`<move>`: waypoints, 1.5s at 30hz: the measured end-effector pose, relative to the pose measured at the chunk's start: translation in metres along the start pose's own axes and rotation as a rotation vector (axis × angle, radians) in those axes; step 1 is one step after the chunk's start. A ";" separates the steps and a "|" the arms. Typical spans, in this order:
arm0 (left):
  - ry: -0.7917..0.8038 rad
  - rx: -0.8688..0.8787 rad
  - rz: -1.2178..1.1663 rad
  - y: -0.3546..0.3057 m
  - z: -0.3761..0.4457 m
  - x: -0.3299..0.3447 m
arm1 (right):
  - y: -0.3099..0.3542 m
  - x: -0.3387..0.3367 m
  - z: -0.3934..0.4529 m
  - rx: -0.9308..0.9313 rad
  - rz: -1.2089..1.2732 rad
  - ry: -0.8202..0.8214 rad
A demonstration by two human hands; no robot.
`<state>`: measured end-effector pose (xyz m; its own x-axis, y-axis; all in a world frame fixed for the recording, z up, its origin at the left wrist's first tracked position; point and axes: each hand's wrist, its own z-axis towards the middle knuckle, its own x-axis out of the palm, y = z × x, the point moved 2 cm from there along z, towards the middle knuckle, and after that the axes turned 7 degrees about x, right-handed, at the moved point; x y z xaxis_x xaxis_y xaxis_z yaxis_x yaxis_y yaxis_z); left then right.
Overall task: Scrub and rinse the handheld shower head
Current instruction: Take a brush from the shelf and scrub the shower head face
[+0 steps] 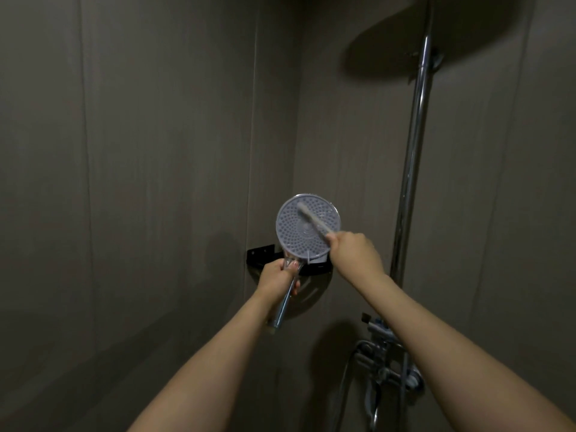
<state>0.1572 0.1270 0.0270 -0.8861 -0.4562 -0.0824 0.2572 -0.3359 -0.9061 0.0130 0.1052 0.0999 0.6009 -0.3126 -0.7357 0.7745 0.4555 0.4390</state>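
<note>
My right hand (353, 254) is curled round a thin pale brush (311, 219), its bristled end on the round grey nozzle-dotted shower head (296, 235) at eleven o'clock. My left hand (276, 277) grips its chrome handle at seven. I judge scrubbing under way; no water shows, so rinsing remains.

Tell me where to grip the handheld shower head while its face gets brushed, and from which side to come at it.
Grip the handheld shower head by its chrome handle just under the round face, from below and left, as the left hand does. The handle slants down, and that keeps the nozzle face clear for the brush in the right hand.
</note>
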 end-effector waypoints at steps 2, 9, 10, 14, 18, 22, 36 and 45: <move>0.010 0.003 0.013 0.000 0.000 -0.001 | 0.000 -0.002 0.001 0.015 0.002 -0.029; -0.010 -0.020 -0.014 0.001 0.000 -0.009 | -0.023 -0.010 -0.002 0.052 0.026 -0.026; -0.016 -0.026 -0.018 0.001 0.000 -0.010 | -0.026 -0.009 -0.003 0.054 0.030 -0.018; -0.023 -0.048 -0.053 0.006 -0.002 -0.007 | -0.033 0.002 -0.014 0.033 0.014 0.072; -0.025 -0.071 -0.116 0.007 -0.001 -0.004 | -0.044 0.013 -0.023 0.058 0.015 0.089; -0.015 -0.070 -0.122 0.007 -0.001 -0.002 | -0.046 0.014 -0.023 0.074 0.049 0.129; 0.014 0.001 -0.031 0.001 0.002 0.009 | -0.021 -0.001 -0.007 0.048 0.114 0.112; 0.012 -0.038 -0.055 0.008 0.000 0.003 | -0.020 0.013 -0.001 0.010 0.008 0.049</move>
<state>0.1567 0.1237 0.0198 -0.9029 -0.4282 -0.0365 0.1932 -0.3286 -0.9245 0.0050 0.0928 0.0808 0.5970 -0.2671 -0.7565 0.7716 0.4492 0.4503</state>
